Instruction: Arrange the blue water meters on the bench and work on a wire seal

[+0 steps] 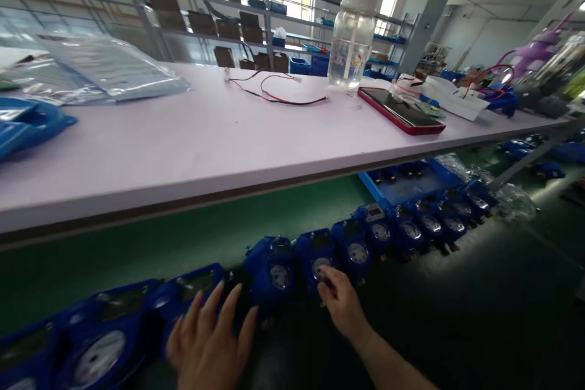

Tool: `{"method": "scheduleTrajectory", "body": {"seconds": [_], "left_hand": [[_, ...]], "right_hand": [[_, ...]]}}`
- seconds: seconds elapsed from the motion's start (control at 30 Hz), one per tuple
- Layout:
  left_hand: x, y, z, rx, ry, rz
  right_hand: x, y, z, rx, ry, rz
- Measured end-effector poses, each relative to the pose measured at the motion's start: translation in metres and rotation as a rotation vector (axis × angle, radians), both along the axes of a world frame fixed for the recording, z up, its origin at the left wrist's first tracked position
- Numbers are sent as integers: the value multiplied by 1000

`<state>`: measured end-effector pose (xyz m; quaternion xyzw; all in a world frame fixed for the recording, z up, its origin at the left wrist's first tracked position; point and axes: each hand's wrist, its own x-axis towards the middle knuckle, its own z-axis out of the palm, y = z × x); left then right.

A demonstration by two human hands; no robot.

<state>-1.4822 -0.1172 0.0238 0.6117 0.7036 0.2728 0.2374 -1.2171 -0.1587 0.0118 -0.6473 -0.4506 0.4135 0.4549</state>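
A long row of blue water meters with round white dials stands on the floor under the bench edge. My left hand (212, 335) is spread, with its fingertips over a blue meter (196, 285) that has a rectangular window; nothing is held in it. Next to those fingers is another blue meter (269, 274). My right hand (342, 304) has its thumb and fingers bent together at the white dial of a blue water meter (315, 250), partly covering it. More meters, such as one with a grey display (375, 225), continue to the right.
Above the row runs a white bench top (205, 134). On it are a water bottle (351, 30), a red-cased phone (402, 111), a red and black wire lead (278, 97) and plastic bags (109, 67). A blue tray (411, 186) lies behind the meters at right.
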Motion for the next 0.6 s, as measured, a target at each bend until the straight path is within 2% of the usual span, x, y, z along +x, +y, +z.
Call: {"method": "scheduleTrajectory", "body": {"seconds": [0.03, 0.07, 0.13, 0.27, 0.43, 0.6], "left_hand": [[12, 4, 2, 78, 237, -51], [18, 8, 2, 106, 395, -20], [19, 11, -1, 112, 518, 7], [4, -4, -9, 109, 608, -13], [-1, -15, -13, 112, 687, -34], [-7, -7, -22, 150, 708, -63]], "right_hand": [[-11, 4, -1, 28, -12, 38], [-25, 5, -1, 51, -31, 72], [-51, 4, -3, 87, -113, 151], [-77, 14, -10, 165, -400, 361], [-110, 43, -22, 172, -470, 455], [-149, 36, -23, 218, -535, 522]]}}
